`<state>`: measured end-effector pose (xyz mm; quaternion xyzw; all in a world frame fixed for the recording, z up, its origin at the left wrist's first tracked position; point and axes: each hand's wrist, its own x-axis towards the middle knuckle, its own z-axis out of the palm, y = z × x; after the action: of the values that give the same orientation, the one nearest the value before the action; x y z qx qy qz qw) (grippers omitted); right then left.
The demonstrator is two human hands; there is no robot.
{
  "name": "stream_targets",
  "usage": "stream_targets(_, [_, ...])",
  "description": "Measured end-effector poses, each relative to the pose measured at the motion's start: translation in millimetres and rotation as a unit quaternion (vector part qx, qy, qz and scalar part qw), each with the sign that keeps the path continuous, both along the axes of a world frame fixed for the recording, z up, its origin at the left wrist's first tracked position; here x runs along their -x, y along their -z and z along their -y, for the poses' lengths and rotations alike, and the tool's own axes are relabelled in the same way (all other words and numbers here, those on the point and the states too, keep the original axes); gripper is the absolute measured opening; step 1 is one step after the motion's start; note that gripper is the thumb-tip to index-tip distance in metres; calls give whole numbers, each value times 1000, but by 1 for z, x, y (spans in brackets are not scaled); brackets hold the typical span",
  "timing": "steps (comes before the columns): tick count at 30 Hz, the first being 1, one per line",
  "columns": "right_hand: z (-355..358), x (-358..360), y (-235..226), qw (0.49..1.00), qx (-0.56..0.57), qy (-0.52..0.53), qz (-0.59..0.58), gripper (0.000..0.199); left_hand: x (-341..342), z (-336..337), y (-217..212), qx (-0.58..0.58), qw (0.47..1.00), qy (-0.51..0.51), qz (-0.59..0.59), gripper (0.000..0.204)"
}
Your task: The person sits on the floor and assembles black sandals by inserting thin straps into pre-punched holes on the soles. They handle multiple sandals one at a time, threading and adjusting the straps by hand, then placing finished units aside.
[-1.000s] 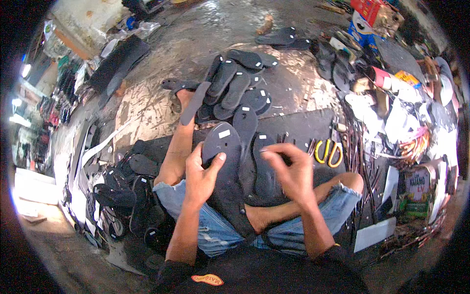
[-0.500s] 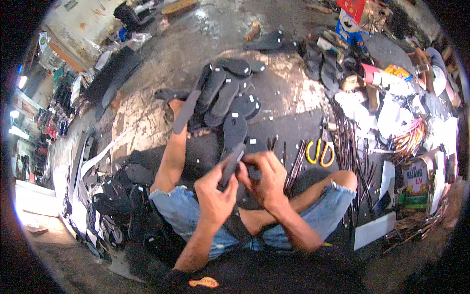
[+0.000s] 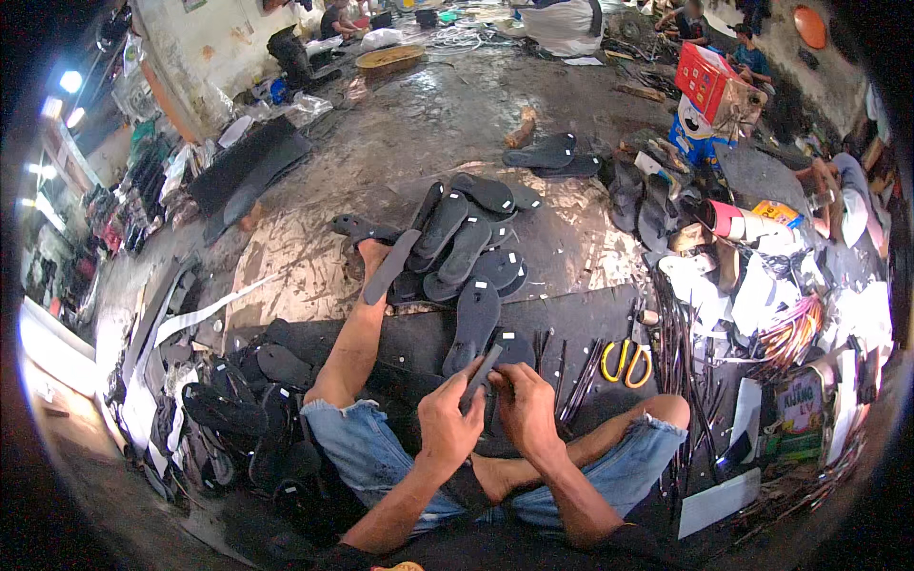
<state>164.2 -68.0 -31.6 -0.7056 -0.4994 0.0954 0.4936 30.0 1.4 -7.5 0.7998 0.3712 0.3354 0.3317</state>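
I sit on the floor with my legs in cut-off jeans. My left hand (image 3: 447, 419) and my right hand (image 3: 526, 409) are close together above my lap, both gripping a black sandal sole (image 3: 480, 373) that stands edge-on between them. Just beyond my hands lies another black sole (image 3: 474, 322) with a small white tag, on a dark mat (image 3: 571, 319). A heap of black soles (image 3: 466, 243) is spread farther out.
Yellow-handled scissors (image 3: 624, 360) and thin black straps (image 3: 581, 366) lie right of my hands. Black sandal parts pile up at left (image 3: 238, 409). Clutter of bags, tins and a red box (image 3: 709, 81) fills the right. Other people sit at the far edge.
The sole was lying flat under my spread hands. I have lifted it, turned it on edge and brought both hands together around it.
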Motion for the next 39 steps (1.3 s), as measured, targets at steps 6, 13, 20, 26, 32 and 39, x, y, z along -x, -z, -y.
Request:
stream_targets(6, [5,6,-3,1000,5,-26,7,21,6,11,1,-79,995,17,-59,68])
stream_targets(13, [7,-7,-15,999,-11,-30,-6,10,-8,3,-22,-49,998,28,-10,42])
stream_targets(20, [11,-16,-6,999,24,-17,-16,27,-17,10,-27,-56,997,40,-30,50])
stream_targets(26, [7,-9,-7,999,30,0,-39,26,-22,13,-25,-84,995,13,-45,57])
stream_targets(32, [17,-46,-33,957,43,-114,-262,20,29,-20,-31,13,988,142,-52,103])
stream_targets(39, [2,-57,8,995,33,50,84,38,19,0,17,-12,996,63,-54,92])
